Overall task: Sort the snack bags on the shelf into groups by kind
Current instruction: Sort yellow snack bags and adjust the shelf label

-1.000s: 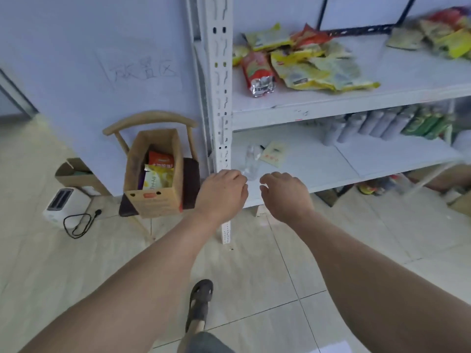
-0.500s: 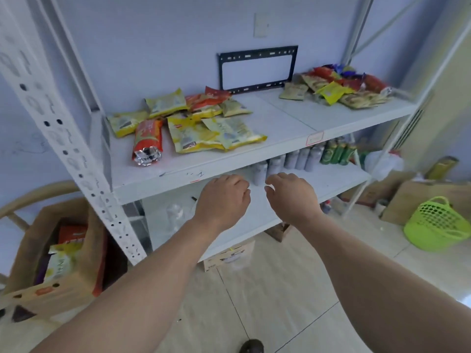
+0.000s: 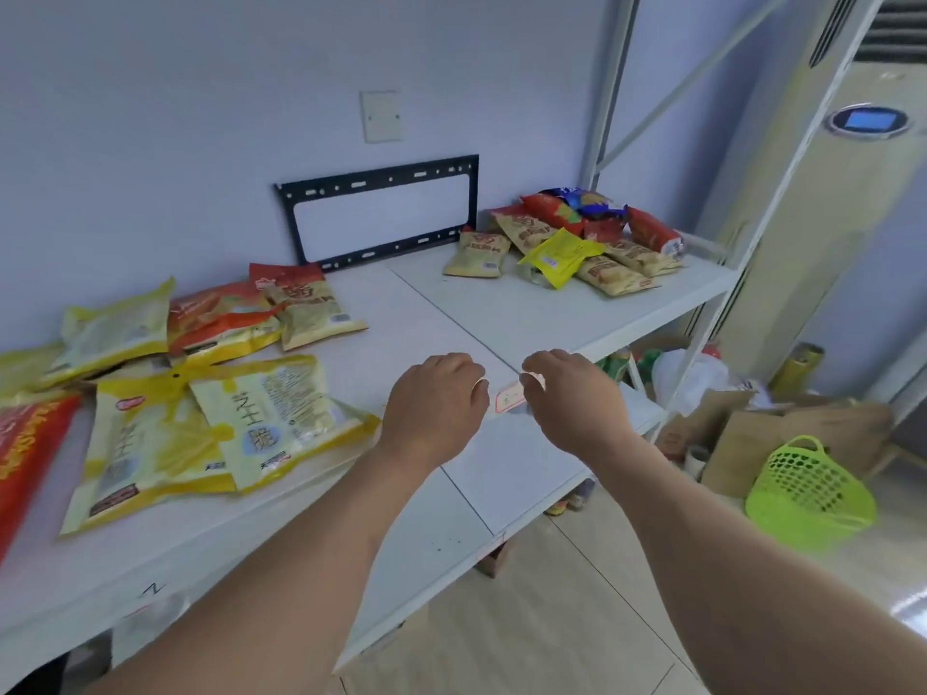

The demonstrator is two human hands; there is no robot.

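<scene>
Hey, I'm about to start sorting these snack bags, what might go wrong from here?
The big pale-yellow bag lies at the white shelf's front edge; a nudge might drop it. The right-hand pile overlaps, with a bright yellow packet on top, so pulling one bag may drag others. Both hands hold nothing.

We record a pale blue-grey wall [image 3: 200,117] carrying a blank switch plate [image 3: 381,116] and, below it, a black metal mounting bracket [image 3: 378,213]. To the right we list a white floor-standing air conditioner [image 3: 822,233] with a round blue display, set against the wall beyond the white upright post [image 3: 782,193]. On the beige tiled floor [image 3: 567,609] we note brown cardboard boxes [image 3: 802,438] and a green plastic basket [image 3: 807,494].
</scene>
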